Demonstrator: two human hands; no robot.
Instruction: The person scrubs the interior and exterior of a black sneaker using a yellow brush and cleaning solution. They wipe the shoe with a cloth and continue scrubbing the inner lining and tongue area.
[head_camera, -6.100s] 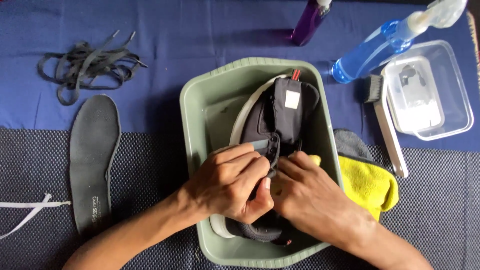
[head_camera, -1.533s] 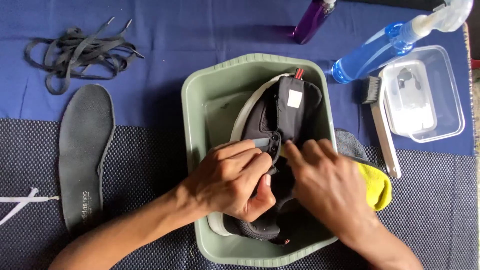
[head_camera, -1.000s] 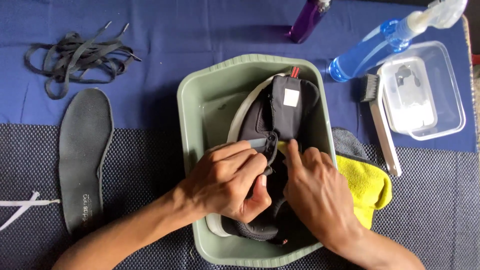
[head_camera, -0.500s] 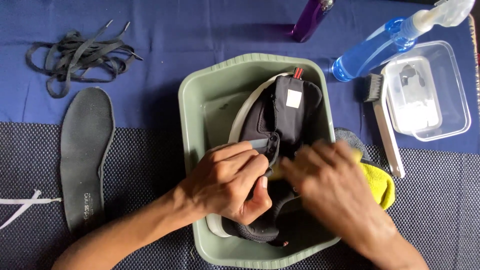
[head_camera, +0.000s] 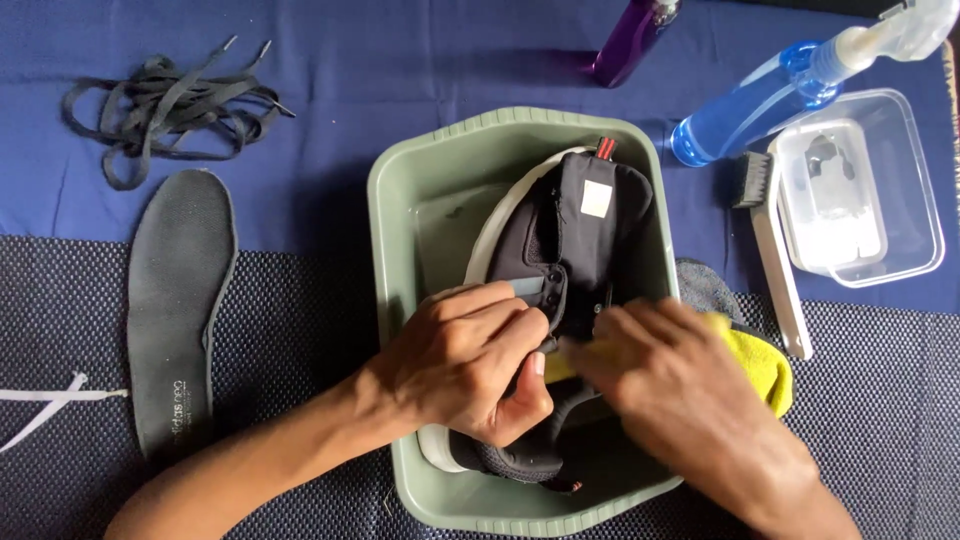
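Near the table's left edge a dark insole (head_camera: 180, 310) and loose black laces (head_camera: 165, 105) are lying flat. At the middle, the left hand (head_camera: 465, 365) is gripping the black sneaker (head_camera: 560, 270) in the green basin (head_camera: 400, 230), its long axis running toward the far edge. The right hand (head_camera: 690, 400) is pressing a yellow cloth (head_camera: 755, 355) against the sneaker's right side, fingers closed on it.

head view | looking steeply down from above | sitting close over green basin (head_camera: 400, 200) | taking in surrounding blue cloth (head_camera: 400, 60)

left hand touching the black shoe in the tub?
Touching. The head view shows the left hand wrapped over the black shoe, fingers pressed on its upper, no gap, inside the green tub.
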